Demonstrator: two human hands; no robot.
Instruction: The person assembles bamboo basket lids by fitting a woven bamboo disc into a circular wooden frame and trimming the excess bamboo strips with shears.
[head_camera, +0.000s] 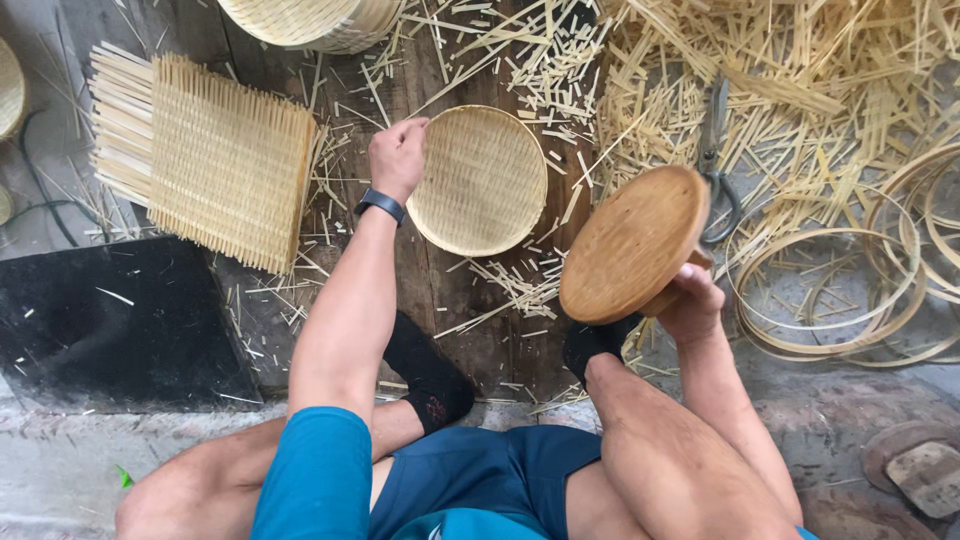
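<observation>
My left hand (397, 158) grips the left rim of a round woven bamboo tray (483, 182) that lies on the dark wooden boards; a dark band sits on that wrist. My right hand (690, 303) holds a round wooden disc (632, 243) from underneath, tilted up above the floor to the right of the tray. My two feet in black socks rest on the boards below the tray.
A stack of square woven mats (215, 160) lies at the left, another round basket (315, 22) at the top. Scissors (715, 165) and bamboo hoops (830, 295) lie among cut strips at the right. A black slab (110, 325) sits lower left.
</observation>
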